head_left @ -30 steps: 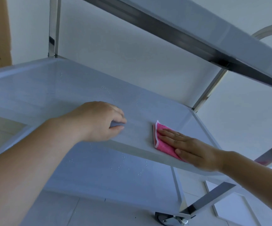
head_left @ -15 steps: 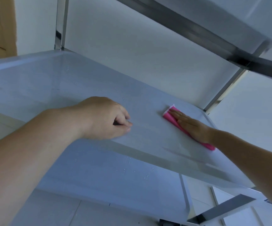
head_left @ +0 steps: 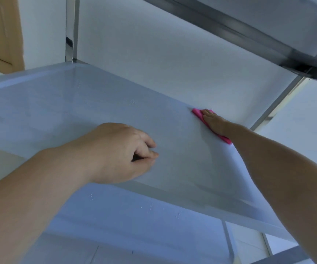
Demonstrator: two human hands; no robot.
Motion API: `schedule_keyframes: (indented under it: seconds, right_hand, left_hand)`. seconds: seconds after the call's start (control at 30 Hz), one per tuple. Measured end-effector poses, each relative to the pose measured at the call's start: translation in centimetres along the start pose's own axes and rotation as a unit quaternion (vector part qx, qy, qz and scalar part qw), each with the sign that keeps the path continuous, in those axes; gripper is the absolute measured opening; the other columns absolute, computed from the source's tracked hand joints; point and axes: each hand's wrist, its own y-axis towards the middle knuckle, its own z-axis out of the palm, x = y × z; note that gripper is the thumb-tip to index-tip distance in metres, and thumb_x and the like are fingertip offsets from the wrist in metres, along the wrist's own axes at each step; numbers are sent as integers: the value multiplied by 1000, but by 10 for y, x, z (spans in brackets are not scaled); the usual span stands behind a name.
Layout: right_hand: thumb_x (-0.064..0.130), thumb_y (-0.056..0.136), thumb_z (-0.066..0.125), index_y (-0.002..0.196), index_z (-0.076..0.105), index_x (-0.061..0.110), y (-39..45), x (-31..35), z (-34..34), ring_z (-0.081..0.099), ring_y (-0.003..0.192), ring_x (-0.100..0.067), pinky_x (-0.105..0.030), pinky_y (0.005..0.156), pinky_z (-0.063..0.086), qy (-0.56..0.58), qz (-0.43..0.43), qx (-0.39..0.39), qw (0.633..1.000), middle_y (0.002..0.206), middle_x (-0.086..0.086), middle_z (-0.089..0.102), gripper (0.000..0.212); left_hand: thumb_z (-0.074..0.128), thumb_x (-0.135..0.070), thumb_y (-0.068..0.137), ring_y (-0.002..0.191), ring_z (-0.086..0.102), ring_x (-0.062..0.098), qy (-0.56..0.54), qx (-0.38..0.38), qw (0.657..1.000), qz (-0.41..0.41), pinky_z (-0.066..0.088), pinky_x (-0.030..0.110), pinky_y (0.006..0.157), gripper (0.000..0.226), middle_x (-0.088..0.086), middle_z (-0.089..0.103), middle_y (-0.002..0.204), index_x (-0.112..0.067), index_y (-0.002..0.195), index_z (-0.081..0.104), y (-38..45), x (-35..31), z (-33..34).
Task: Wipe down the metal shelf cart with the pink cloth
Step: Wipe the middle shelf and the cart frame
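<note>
The metal shelf cart fills the head view. Its middle shelf (head_left: 77, 111) is a pale tray with a raised rim and a few water drops. The pink cloth (head_left: 197, 113) lies flat at the shelf's far right corner. My right hand (head_left: 213, 122) presses on it with straight fingers and covers most of it. My left hand (head_left: 119, 151) rests on the shelf near its front edge, fingers curled in against the thumb, with nothing visible in it.
The lower shelf (head_left: 134, 216) lies beneath, speckled with water drops. The top shelf's underside (head_left: 268, 25) runs overhead at the upper right. Upright metal posts stand at the back left (head_left: 71, 29) and right (head_left: 279, 103). A wooden door (head_left: 1, 31) is at the far left.
My right hand has slid the pink cloth away from the front edge to the far right corner of the middle shelf. My left hand has stayed in place.
</note>
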Motion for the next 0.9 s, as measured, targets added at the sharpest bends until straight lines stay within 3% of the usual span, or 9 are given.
schedule_keyframes:
  seconds: [0.07, 0.2, 0.3, 0.43, 0.57, 0.73, 0.9]
  right_hand:
    - [47, 96, 34, 143, 32, 21, 7, 4, 2, 14, 142, -12, -22, 114, 5, 40, 25, 1, 999, 154, 0, 23, 53]
    - [23, 102, 22, 147, 19, 12, 22, 25, 2, 11, 143, -18, -7, 100, -4, 5, 10, 41, 999, 156, -7, 16, 46]
    - [26, 102, 17, 148, 14, 20, 22, 42, 3, 5, 144, -12, -18, 109, -5, 5, -1, 57, 998, 157, 1, 7, 46]
    - [22, 103, 17, 148, 11, 18, 3, 54, 3, 3, 143, -9, -3, 94, -6, -11, -31, 72, 997, 157, 3, 5, 46]
    - [24, 103, 20, 148, 11, 18, -30, 71, 1, 3, 142, -6, -8, 101, -5, -4, -55, 86, 995, 157, 4, 4, 46]
    - [18, 102, 24, 145, 10, 19, -85, 95, 2, -3, 136, 4, -1, 102, -11, 4, -132, 95, 987, 153, 9, 1, 45]
    - [28, 101, 23, 141, 8, 32, -144, 116, 8, -5, 139, 8, -15, 113, -5, 21, -211, 86, 973, 151, 17, 3, 43]
  left_hand:
    - [19, -62, 72, 104, 49, -8, 5, -11, 1000, 5, 41, 13, 78, 61, -30, 57, 118, -35, 90, 70, 0, -2, 0]
    - [24, -58, 76, 106, 51, -8, 3, -22, 1000, -8, 45, 17, 80, 52, -28, 60, 117, -39, 92, 70, -1, -7, 0]
    - [33, -50, 79, 111, 45, -8, 15, -28, 999, -29, 48, 22, 82, 42, -25, 64, 112, -37, 92, 70, -3, -9, -1]
    - [24, -42, 73, 79, 60, 18, 78, -88, 987, -109, 51, 36, 65, 47, -4, 63, 76, -17, 77, 64, -6, -10, -3]
    - [28, -39, 71, 84, 62, 21, 107, -94, 978, -151, 51, 36, 69, 45, -3, 67, 84, -18, 81, 66, -6, -12, -3]
    - [30, -37, 73, 80, 60, 22, 103, -89, 980, -149, 50, 34, 67, 39, -3, 64, 79, -17, 76, 63, -6, -11, -3]
    - [41, -32, 78, 74, 57, 24, 98, -87, 982, -140, 45, 30, 60, 24, -2, 60, 73, -17, 70, 59, -4, -10, -2]
